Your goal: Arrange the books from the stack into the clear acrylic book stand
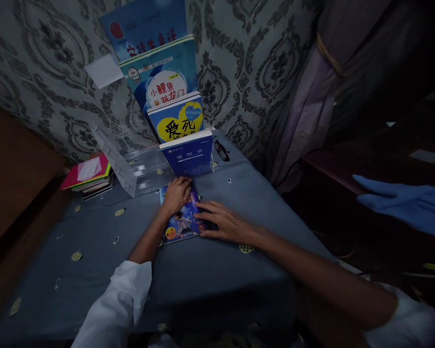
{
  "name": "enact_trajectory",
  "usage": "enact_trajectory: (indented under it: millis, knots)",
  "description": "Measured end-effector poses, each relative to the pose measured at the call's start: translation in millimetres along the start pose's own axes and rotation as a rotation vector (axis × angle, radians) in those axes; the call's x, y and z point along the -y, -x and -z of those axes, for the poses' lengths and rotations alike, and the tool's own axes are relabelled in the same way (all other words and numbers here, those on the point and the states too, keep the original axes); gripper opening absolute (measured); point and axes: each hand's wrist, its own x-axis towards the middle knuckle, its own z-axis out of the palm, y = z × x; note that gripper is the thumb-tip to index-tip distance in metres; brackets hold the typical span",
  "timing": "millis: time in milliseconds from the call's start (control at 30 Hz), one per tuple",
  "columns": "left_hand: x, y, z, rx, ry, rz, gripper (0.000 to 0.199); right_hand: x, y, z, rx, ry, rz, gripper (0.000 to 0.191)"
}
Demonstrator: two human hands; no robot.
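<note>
A blue-purple book point(184, 220) with a cartoon figure on its cover lies flat on the table, in front of a clear tiered rack. My left hand point(177, 195) rests palm down on the book's upper part, its fingers lying flat and covering some of the cover. From the right, my right hand point(226, 222) reaches in with fingers stretched and spread, the tips at the book's right edge. Just behind my left hand, a dark blue book point(190, 154) stands at the front of the rack.
The clear rack point(145, 169) holds a blue book with a yellow heart point(177, 121), a teal book point(163, 72) and a taller blue book point(145, 24). Stacked books point(89, 176) lie left. Glasses point(222, 151) sit behind right; a blue glove point(406, 200) is at far right.
</note>
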Motion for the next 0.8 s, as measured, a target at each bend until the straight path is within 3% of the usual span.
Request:
enact_trajectory:
  millis: [800]
  knots:
    - [6.3, 5.9, -0.7, 0.011, 0.054, -0.015, 0.041, -0.5, 2.5, 0.8, 0.006, -0.006, -0.008, 0.057]
